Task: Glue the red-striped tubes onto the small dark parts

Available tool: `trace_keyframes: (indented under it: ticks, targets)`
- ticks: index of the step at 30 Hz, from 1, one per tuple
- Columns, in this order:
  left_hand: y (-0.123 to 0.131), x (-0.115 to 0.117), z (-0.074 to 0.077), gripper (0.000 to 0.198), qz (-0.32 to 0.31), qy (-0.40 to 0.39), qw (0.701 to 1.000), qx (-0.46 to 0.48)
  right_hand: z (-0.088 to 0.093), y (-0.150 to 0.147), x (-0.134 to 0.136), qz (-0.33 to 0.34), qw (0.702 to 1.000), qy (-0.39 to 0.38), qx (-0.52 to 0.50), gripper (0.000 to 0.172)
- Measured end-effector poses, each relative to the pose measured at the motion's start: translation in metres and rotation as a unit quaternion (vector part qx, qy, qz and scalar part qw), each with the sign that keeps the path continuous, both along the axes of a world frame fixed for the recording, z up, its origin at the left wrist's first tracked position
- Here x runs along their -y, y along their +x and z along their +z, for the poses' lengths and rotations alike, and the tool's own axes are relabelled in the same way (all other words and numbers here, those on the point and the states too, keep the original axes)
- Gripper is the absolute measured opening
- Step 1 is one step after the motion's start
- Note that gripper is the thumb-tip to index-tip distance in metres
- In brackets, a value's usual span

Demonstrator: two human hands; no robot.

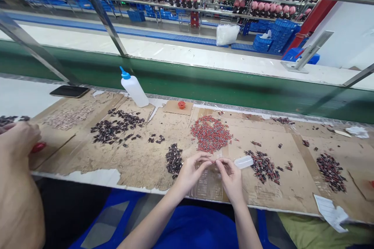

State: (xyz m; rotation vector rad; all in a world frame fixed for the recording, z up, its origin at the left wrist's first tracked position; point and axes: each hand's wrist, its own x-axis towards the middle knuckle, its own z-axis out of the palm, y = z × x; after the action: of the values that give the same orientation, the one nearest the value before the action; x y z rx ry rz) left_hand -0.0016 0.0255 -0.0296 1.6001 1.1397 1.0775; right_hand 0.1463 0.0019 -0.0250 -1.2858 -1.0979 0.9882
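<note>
Over the near part of the cardboard, my left hand [192, 170] and my right hand [231, 176] meet fingertip to fingertip. Both pinch at a tiny reddish part [214, 162], too small to make out further. Just beyond the fingers spreads a heap of small red-and-dark parts [210, 135]. Left of my left hand lies a pile of small black parts [174, 159]. A clear plastic piece [243, 162] rests beside my right hand, touching a pile of mixed dark and red parts [264, 167].
A co-worker's hand [17, 144] is at the far left near a red object [38, 147]. A white squeeze bottle [136, 91], a phone [69, 91], a red cap [181, 105] and more black parts [117, 126] lie on the cardboard. A green-sided ledge [204, 81] runs behind.
</note>
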Motion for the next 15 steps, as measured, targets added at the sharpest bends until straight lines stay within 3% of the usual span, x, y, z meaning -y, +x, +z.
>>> trace_keyframes:
  ticks: [4,7,10,15]
  targets:
    - [-0.007,0.001,-0.017,0.02,0.041,0.105,0.983,-0.147,-0.003,0.002,0.001,-0.064,0.997,-0.03,-0.013,0.035]
    - [-0.006,0.0,-0.026,0.018,0.046,0.139,0.966,-0.211,-0.007,0.0,0.002,-0.114,0.993,-0.032,-0.013,0.04]
    - [-0.002,-0.001,-0.027,0.016,0.043,0.148,0.967,-0.204,-0.008,-0.006,0.004,-0.116,0.993,-0.034,-0.004,0.04]
    - [0.002,0.0,-0.015,0.016,0.047,0.137,0.983,-0.113,-0.006,-0.019,0.005,-0.083,0.996,-0.018,0.022,0.035]
